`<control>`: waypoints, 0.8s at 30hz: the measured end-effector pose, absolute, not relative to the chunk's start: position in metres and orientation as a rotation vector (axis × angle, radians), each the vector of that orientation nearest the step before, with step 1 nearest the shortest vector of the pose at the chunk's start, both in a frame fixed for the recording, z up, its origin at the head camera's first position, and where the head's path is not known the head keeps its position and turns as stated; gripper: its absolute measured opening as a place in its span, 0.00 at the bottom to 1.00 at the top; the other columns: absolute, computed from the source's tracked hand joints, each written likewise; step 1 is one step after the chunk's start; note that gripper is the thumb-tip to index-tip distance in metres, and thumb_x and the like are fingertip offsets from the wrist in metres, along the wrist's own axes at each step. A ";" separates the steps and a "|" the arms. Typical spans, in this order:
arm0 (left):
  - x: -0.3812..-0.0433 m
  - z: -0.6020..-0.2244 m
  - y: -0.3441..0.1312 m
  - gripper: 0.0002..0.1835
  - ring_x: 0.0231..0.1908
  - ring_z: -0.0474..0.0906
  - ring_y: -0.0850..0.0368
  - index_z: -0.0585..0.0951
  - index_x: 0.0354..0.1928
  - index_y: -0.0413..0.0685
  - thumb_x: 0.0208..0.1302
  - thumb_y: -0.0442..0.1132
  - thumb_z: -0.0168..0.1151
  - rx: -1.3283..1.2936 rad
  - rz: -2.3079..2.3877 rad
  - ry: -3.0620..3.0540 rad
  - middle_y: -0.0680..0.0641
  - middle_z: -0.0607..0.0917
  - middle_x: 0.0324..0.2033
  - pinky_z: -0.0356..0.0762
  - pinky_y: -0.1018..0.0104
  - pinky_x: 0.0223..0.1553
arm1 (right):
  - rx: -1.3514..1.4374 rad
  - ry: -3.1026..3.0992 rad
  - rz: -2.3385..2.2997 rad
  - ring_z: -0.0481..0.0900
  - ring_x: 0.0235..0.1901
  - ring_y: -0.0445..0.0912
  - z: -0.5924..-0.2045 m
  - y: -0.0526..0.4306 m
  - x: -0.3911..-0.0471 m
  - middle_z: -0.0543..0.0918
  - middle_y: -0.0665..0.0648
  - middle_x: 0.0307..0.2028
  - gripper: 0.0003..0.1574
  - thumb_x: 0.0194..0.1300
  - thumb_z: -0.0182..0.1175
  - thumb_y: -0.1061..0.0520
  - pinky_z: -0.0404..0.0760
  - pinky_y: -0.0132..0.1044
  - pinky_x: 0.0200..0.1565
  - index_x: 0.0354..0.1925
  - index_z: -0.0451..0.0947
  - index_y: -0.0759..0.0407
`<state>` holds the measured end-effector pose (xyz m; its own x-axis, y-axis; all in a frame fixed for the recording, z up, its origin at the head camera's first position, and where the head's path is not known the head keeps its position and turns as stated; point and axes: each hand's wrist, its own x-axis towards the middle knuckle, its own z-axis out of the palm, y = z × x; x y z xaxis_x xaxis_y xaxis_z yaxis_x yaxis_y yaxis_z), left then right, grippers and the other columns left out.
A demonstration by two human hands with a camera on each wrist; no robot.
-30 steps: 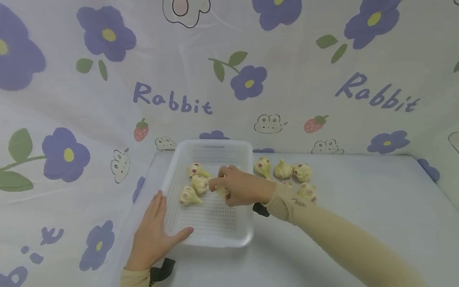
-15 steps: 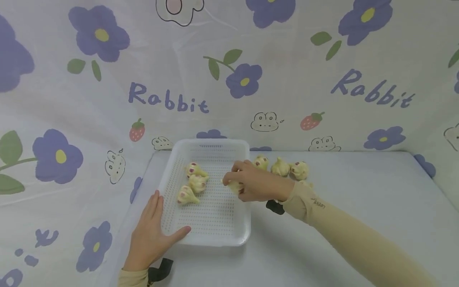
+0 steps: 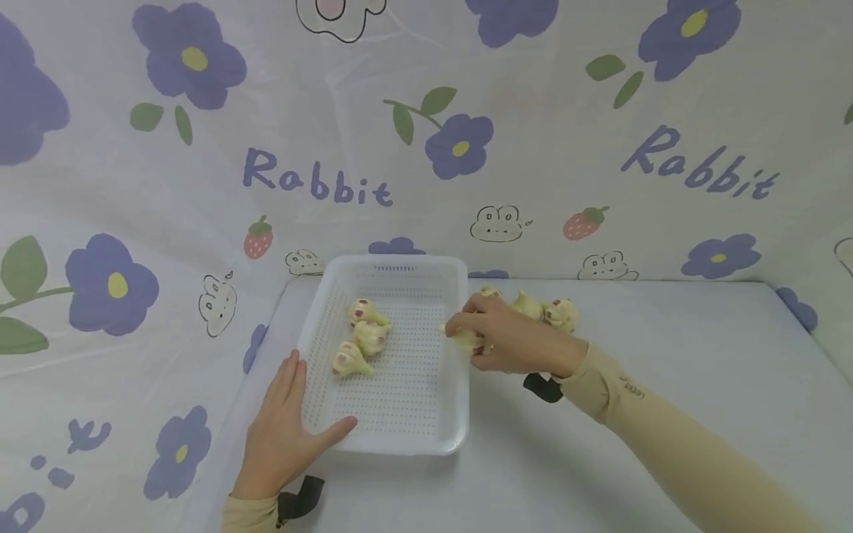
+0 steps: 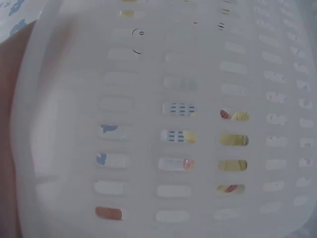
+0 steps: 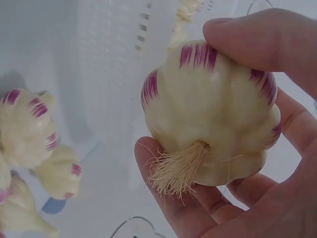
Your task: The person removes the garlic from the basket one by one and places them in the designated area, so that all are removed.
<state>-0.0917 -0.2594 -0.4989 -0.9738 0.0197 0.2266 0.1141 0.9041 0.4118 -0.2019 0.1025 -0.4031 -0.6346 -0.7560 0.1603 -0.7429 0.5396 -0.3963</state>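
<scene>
Along the basket's left side [image 3: 315, 305], your left grip [image 3: 283, 433] rests on it, fingers straight. Three garlic bulbs [image 3: 369, 337] lie inside. At the right side, your right grip [image 3: 509, 337] clasps another bulb [image 5: 213, 114], stem pointing left, basketward; more bulbs [image 3: 561, 314] sit rightward on the counter [image 3: 666, 363].

Basket [image 3: 400, 414] on the surface [image 3: 666, 385], your left hand [image 3: 280, 437] at its left rim. Three garlic bulbs [image 3: 369, 338] inside, left half. Your right hand [image 3: 509, 337] plus held bulb [image 5: 213, 114] at right rim; other bulbs [image 3: 561, 314] right of it.
</scene>
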 end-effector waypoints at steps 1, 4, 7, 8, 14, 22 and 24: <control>-0.092 -0.499 -0.259 0.69 0.81 0.52 0.37 0.54 0.80 0.33 0.53 0.76 0.68 -0.100 -0.632 -2.854 0.37 0.53 0.82 0.60 0.36 0.75 | -1.337 2.733 -0.691 0.72 0.45 0.48 -0.404 0.105 -0.201 0.79 0.58 0.49 0.26 0.57 0.70 0.69 0.82 0.34 0.42 0.55 0.84 0.55; -0.092 -0.500 -0.260 0.69 0.81 0.51 0.37 0.54 0.81 0.33 0.53 0.77 0.68 -0.095 -0.631 -2.862 0.37 0.53 0.82 0.59 0.36 0.76 | -1.360 2.747 -0.721 0.73 0.45 0.48 -0.407 0.113 -0.200 0.80 0.59 0.48 0.26 0.56 0.70 0.69 0.83 0.33 0.41 0.54 0.84 0.58; -0.092 -0.500 -0.260 0.69 0.81 0.51 0.37 0.55 0.80 0.33 0.53 0.76 0.69 -0.099 -0.640 -2.851 0.37 0.53 0.82 0.59 0.36 0.76 | -1.357 2.774 -0.727 0.73 0.44 0.47 -0.411 0.120 -0.198 0.80 0.59 0.48 0.25 0.56 0.69 0.69 0.81 0.34 0.41 0.53 0.84 0.58; -0.092 -0.500 -0.260 0.69 0.81 0.52 0.37 0.55 0.80 0.33 0.53 0.76 0.69 -0.103 -0.645 -2.845 0.37 0.54 0.82 0.59 0.36 0.76 | -1.345 2.783 -0.729 0.73 0.44 0.47 -0.412 0.123 -0.197 0.80 0.59 0.47 0.25 0.57 0.69 0.69 0.81 0.35 0.41 0.53 0.84 0.58; -0.091 -0.499 -0.259 0.68 0.80 0.53 0.36 0.57 0.79 0.32 0.52 0.74 0.71 -0.127 -0.653 -2.825 0.37 0.55 0.82 0.60 0.36 0.75 | -1.259 2.803 -0.749 0.72 0.44 0.46 -0.421 0.136 -0.194 0.79 0.56 0.46 0.24 0.58 0.69 0.68 0.78 0.37 0.42 0.53 0.84 0.53; -0.091 -0.500 -0.260 0.66 0.81 0.53 0.37 0.58 0.79 0.33 0.52 0.74 0.71 -0.123 -0.662 -2.820 0.37 0.55 0.82 0.60 0.36 0.75 | -1.218 2.793 -0.756 0.74 0.43 0.46 -0.439 0.141 -0.194 0.81 0.57 0.46 0.27 0.53 0.69 0.69 0.78 0.38 0.43 0.53 0.84 0.56; -0.091 -0.500 -0.260 0.67 0.81 0.52 0.37 0.58 0.80 0.33 0.52 0.74 0.71 -0.116 -0.660 -2.825 0.37 0.55 0.82 0.59 0.36 0.75 | -1.224 2.790 -0.758 0.73 0.43 0.46 -0.444 0.141 -0.194 0.82 0.56 0.46 0.27 0.52 0.69 0.69 0.76 0.37 0.42 0.52 0.85 0.55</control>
<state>-0.0914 -0.2602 -0.4999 -0.9686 0.0231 0.2475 0.1304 0.8949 0.4269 -0.1939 0.1411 -0.4442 -0.6961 -0.6933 0.1864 -0.6923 0.5793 -0.4302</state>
